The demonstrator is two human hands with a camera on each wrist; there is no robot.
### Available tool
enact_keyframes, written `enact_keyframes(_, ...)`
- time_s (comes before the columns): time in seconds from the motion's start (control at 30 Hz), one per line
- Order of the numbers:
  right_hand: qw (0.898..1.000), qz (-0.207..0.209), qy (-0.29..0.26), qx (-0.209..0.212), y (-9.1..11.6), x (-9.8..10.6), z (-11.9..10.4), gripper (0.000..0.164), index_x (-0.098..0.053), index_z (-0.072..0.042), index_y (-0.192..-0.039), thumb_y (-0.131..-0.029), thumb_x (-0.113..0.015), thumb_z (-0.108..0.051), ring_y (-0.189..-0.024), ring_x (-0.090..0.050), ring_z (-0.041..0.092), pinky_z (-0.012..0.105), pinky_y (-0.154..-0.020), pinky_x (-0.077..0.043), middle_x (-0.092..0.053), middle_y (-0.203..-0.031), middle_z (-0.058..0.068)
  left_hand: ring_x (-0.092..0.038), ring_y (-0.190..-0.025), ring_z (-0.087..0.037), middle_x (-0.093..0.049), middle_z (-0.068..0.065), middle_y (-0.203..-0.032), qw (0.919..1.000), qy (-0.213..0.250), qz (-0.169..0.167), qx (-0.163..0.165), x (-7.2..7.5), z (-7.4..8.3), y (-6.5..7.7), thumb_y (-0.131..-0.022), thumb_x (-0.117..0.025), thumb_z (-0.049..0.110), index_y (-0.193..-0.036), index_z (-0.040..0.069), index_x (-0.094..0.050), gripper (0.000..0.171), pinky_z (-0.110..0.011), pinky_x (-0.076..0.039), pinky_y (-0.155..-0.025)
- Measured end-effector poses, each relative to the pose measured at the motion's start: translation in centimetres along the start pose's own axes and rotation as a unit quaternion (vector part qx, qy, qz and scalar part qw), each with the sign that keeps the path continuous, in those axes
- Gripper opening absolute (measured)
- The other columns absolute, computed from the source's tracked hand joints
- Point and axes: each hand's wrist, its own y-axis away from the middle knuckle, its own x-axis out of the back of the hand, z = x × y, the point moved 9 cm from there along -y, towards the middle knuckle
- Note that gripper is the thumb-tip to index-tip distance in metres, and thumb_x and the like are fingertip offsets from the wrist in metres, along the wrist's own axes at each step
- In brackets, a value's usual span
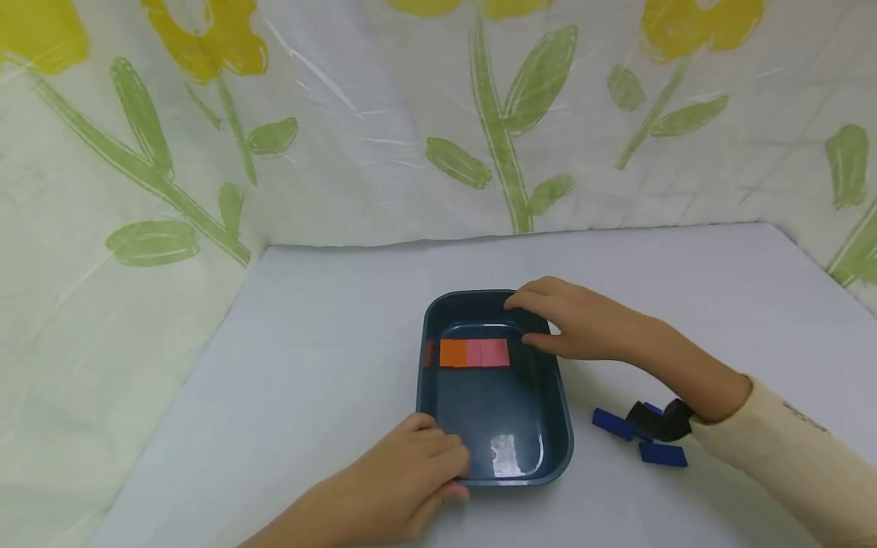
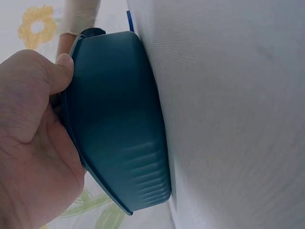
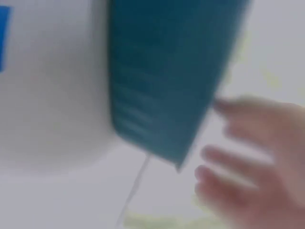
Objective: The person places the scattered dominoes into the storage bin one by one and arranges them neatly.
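Observation:
A dark blue-green plastic tray (image 1: 489, 426) stands on the white table. My left hand (image 1: 404, 479) grips its rim at the near left corner; in the left wrist view the thumb (image 2: 62, 71) lies over the rim. Above the far right rim is my right hand (image 1: 569, 316), fingers spread and holding nothing. In the blurred right wrist view, its fingers (image 3: 238, 167) are beside the tray's outer wall. Inside the tray, an orange block (image 1: 453, 353) and pink blocks (image 1: 489, 353) form a row across the far half.
Several blue blocks (image 1: 663, 454) lie on the table right of the tray, below my right forearm. A black object (image 1: 658, 422) shows there beside the sleeve (image 1: 774, 441). Behind the table (image 1: 308, 342) hangs a white sheet (image 1: 356, 152) with painted flowers.

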Motion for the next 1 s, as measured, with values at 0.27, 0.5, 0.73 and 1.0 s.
enact_keyframes(0.27, 0.995, -0.010, 0.073, -0.062, 6.8, 2.1, 1.0, 0.045, -0.067, -0.011, -0.120, -0.080, -0.085, -0.018, -0.110, -0.061, 0.027, 0.044, -0.084, -0.055, -0.064, -0.120, 0.006, -0.048, -0.079, 0.000, -0.040, 0.016, -0.080, 0.9998, 0.009, -0.018, 0.008, -0.2, -0.2, -0.2, -0.103, -0.057, 0.030, -0.093, 0.022, -0.050, 0.015, -0.031, -0.039, -0.093)
enact_keyframes(0.5, 0.976, -0.122, 0.017, -0.180, 12.3, -1.3, 3.2, 0.055, -0.065, -0.012, -0.122, -0.077, -0.088, -0.034, -0.098, -0.065, 0.025, 0.043, -0.076, -0.057, -0.062, -0.117, 0.007, -0.047, -0.077, 0.002, -0.040, 0.016, -0.078, 0.9994, 0.011, -0.027, 0.017, -0.3, -0.4, -0.2, -0.103, -0.056, 0.032, -0.093, 0.023, -0.050, 0.015, -0.031, -0.039, -0.091)
enact_keyframes(0.73, 0.944, -0.179, 0.020, -0.276, 15.9, -4.1, 3.7, 0.081, -0.054, -0.003, -0.125, -0.073, -0.081, -0.059, -0.066, -0.054, 0.014, 0.036, -0.057, -0.051, -0.057, -0.094, 0.005, -0.048, -0.077, 0.002, -0.041, 0.017, -0.078, 0.9988, 0.014, -0.041, 0.024, -0.3, -0.5, -0.3, -0.104, -0.055, 0.034, -0.094, 0.025, -0.051, 0.014, -0.030, -0.040, -0.090)
enact_keyframes(1.0, 0.943, -0.155, 0.012, -0.294, 15.6, -5.4, 2.5, 0.058, -0.051, -0.005, -0.111, -0.080, -0.083, -0.041, -0.060, -0.047, 0.014, 0.030, -0.053, -0.042, -0.048, -0.077, 0.002, -0.048, -0.078, 0.002, -0.042, 0.017, -0.078, 0.9979, 0.024, -0.050, 0.032, -0.4, -0.6, -0.3, -0.104, -0.055, 0.034, -0.095, 0.025, -0.052, 0.013, -0.029, -0.040, -0.089)
